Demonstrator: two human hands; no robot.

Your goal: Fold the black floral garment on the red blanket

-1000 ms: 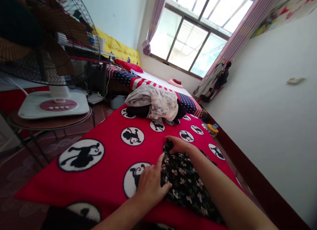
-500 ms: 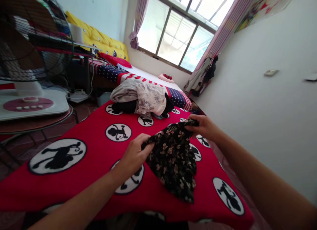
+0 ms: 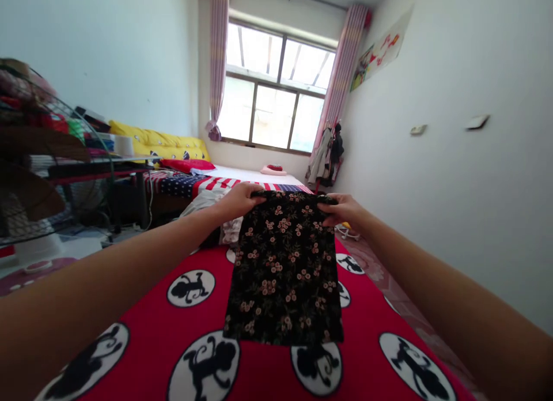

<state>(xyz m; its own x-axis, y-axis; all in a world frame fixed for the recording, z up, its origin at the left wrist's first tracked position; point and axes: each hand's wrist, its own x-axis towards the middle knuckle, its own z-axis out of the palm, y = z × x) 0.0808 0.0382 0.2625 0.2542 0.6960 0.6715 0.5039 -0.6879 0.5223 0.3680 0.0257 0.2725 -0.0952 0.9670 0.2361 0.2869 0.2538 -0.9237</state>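
A black cloth garment with small pink flowers (image 3: 285,268) hangs spread out in front of me, its kind not clear. My left hand (image 3: 242,200) pinches its upper left corner, and my right hand (image 3: 343,210) grips the upper right one. The top edge runs fairly straight between them. Below and around it lies a red blanket with black monkey figures in white circles (image 3: 147,326). Behind my left hand, partly hidden by the arm and the garment, is a pile of light clothes (image 3: 231,231).
An electric fan (image 3: 38,251) stands at the left, before a cluttered desk (image 3: 125,159). Farther back are a bed with a striped, starred cover (image 3: 177,186), a window (image 3: 274,113) and clothes hanging (image 3: 324,156) by the right wall.
Both hands have risen, and the garment has gone from slanted and bunched to hanging flat and level. My view has tilted up and levelled out.
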